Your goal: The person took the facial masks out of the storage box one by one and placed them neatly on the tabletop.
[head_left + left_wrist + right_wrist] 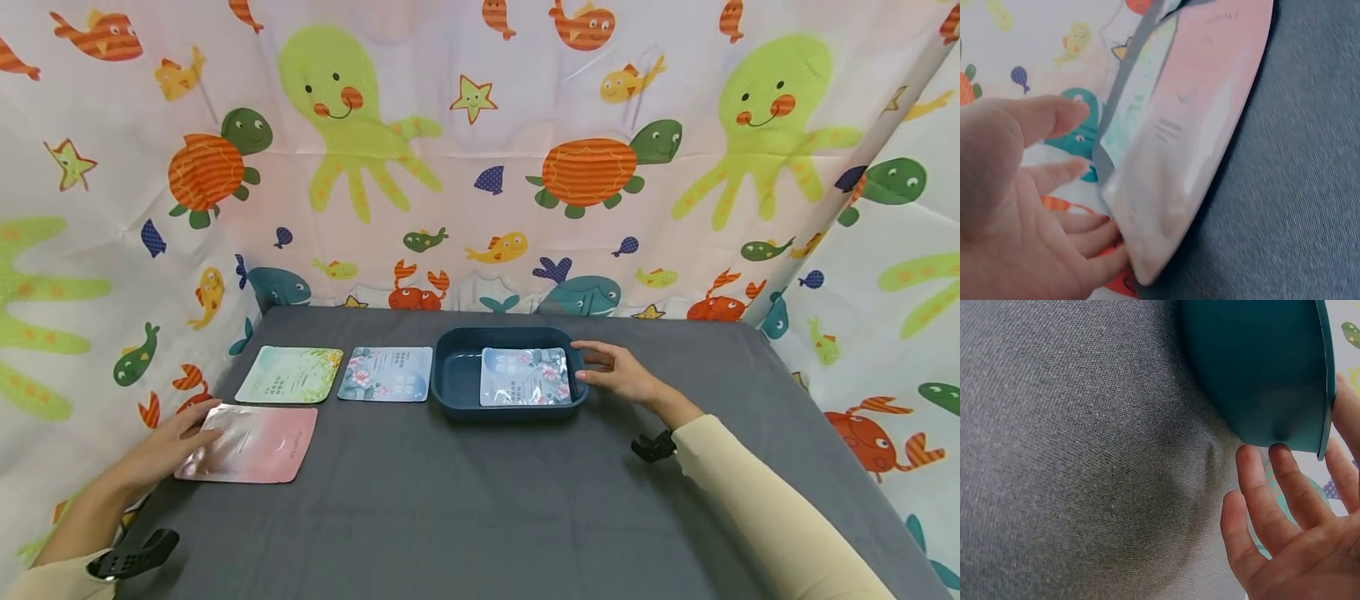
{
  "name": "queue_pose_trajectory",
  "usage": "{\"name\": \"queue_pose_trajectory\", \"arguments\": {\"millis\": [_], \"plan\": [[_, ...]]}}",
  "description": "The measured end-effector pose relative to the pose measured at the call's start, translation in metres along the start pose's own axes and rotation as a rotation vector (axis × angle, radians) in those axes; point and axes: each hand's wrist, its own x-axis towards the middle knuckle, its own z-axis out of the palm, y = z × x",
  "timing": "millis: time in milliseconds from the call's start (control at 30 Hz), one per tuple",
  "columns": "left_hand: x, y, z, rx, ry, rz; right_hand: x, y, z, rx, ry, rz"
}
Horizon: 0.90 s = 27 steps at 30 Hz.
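At the left of the table, my left hand (171, 442) is by the left edge of a pink sheet-mask packet (258, 446). In the left wrist view its thumb and forefinger stand apart from the packet (1191, 125), and the lower fingers touch the packet's edge. My right hand (617, 371) is at the right end of a dark blue plastic bin (472, 413). In the right wrist view, spread fingers (1297, 487) reach the bin's outer wall (1260, 381). A blue flowered packet (525, 377) lies in the bin, towards its right side.
A green packet (291, 375) lies behind the pink one. Another blue flowered packet (386, 374) lies between it and the bin. All rest on a grey cloth-covered table (465, 508). A curtain with sea animals (465, 183) closes off the back and sides.
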Motion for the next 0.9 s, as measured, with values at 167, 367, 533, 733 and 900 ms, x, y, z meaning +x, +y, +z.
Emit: {"name": "queue_pose_trajectory", "arguments": {"millis": [167, 367, 533, 733, 900], "plan": [[-0.001, 0.01, -0.004, 0.013, 0.0, -0.054, 0.001, 0.001, 0.001, 0.006, 0.012, -0.003], [0.004, 0.026, -0.006, 0.032, 0.02, -0.118, 0.002, -0.001, -0.001, 0.002, 0.005, 0.011], [0.012, 0.046, 0.003, -0.033, 0.072, -0.085, 0.001, -0.003, -0.002, 0.014, -0.002, 0.02], [0.023, 0.066, 0.013, -0.098, 0.08, -0.055, 0.001, -0.002, -0.001, 0.013, -0.004, 0.025], [0.031, 0.084, 0.02, -0.149, 0.081, 0.003, 0.001, -0.002, 0.0, 0.022, -0.008, 0.015]]}}
